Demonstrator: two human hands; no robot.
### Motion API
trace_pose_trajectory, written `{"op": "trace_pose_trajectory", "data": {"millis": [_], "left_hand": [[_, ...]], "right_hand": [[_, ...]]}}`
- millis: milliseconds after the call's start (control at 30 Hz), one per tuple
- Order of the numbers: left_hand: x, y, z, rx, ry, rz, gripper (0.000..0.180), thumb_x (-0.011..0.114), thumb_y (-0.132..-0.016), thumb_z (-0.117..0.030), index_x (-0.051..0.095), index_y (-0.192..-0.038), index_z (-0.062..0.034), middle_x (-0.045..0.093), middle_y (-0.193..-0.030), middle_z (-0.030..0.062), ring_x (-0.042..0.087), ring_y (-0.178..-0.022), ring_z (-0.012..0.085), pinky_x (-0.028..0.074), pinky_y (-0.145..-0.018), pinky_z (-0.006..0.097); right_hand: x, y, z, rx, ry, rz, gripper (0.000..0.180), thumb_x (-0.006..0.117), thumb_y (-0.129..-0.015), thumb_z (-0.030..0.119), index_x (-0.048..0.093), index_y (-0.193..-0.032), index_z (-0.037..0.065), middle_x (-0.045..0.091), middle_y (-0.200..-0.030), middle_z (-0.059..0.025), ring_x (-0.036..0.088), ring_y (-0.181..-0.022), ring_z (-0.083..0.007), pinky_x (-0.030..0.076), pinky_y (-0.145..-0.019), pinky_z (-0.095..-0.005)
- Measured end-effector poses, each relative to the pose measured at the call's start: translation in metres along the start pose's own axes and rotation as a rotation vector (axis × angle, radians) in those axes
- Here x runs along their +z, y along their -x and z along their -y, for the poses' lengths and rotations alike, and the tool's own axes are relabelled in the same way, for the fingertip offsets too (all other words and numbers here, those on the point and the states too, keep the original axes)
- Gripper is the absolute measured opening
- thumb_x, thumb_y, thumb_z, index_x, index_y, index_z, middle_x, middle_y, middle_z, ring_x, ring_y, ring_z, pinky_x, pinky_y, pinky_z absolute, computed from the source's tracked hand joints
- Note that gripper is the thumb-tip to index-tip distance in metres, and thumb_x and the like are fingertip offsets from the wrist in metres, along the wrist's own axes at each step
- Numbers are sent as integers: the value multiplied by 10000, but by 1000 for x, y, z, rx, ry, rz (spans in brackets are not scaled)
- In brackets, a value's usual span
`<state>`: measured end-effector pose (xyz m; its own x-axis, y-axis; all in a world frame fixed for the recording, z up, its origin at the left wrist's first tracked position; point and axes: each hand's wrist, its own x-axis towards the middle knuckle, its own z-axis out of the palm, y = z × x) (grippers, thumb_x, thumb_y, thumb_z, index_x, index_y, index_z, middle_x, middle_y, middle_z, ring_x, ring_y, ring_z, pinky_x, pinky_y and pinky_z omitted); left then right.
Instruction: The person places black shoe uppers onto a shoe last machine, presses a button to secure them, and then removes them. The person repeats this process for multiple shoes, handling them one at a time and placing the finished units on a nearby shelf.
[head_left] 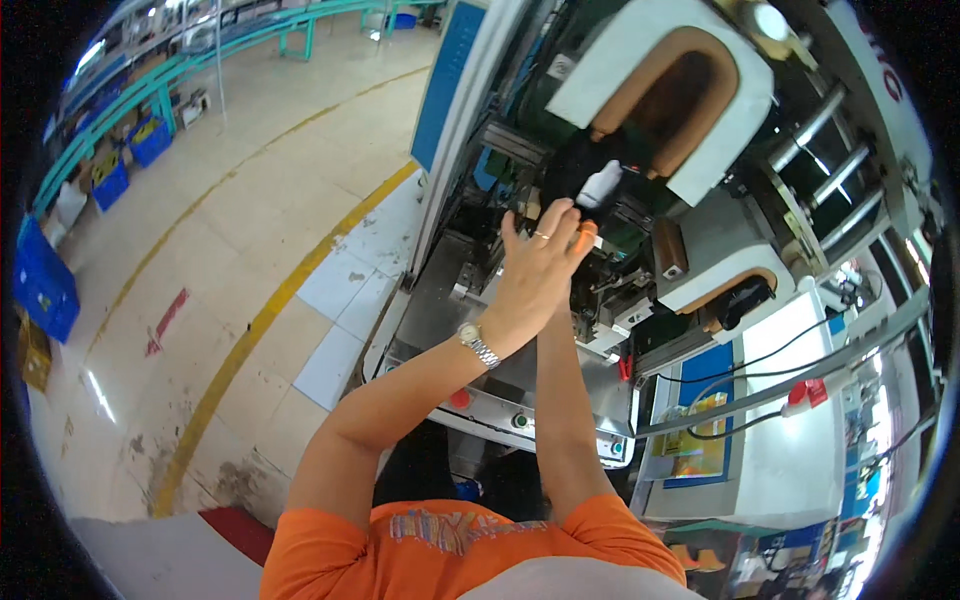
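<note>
Machine [712,235], metal worktop [415,318], yellow-lined floor [255,225]

Past the front edge of the machine table [425,322], the left hand [538,265], back upward, fingers extended, crosses above the right forearm [563,395], largely hiding its hand.
</note>
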<state>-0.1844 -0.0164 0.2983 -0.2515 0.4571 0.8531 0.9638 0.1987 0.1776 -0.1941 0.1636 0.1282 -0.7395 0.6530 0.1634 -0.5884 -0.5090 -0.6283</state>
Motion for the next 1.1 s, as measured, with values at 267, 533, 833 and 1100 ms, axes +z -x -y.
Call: {"op": "trace_pose_trajectory", "data": {"millis": [267,533,833,1100], "left_hand": [[3,0,-2,49,-33,65,324,519,-760,-105,516,-1083,-128,464,-1134,53,350,-1197,196,315,-872,583],[-11,8,6,73,165,-24,405,540,-702,-22,504,-1102,-78,473,-1131,76,391,-1155,266,268,-943,537],[46,319,155,-967,395,109,784,639,-646,-11,211,-1296,88,408,-1233,227,367,-1190,314,267,-1007,371],[61,360,163,-1396,573,220,923,725,-551,-42,203,-1305,57,423,-1196,268,427,-1132,334,332,-967,365]], "right_hand": [[4,-5,11,1,-11,-37,335,437,-920,291,468,-1207,121,561,-1059,-19,547,-924,-156,447,-821,-312],[-12,-2,21,210,185,-267,288,522,-883,233,507,-1157,147,592,-964,-3,557,-883,-127,420,-728,-261],[-3,174,139,41,629,-234,189,589,-827,107,578,-1005,45,624,-939,-70,602,-855,-160,467,-790,-274],[-35,244,196,-77,696,-326,177,577,-821,61,577,-993,18,620,-865,-69,593,-826,-165,461,-772,-262]]}}
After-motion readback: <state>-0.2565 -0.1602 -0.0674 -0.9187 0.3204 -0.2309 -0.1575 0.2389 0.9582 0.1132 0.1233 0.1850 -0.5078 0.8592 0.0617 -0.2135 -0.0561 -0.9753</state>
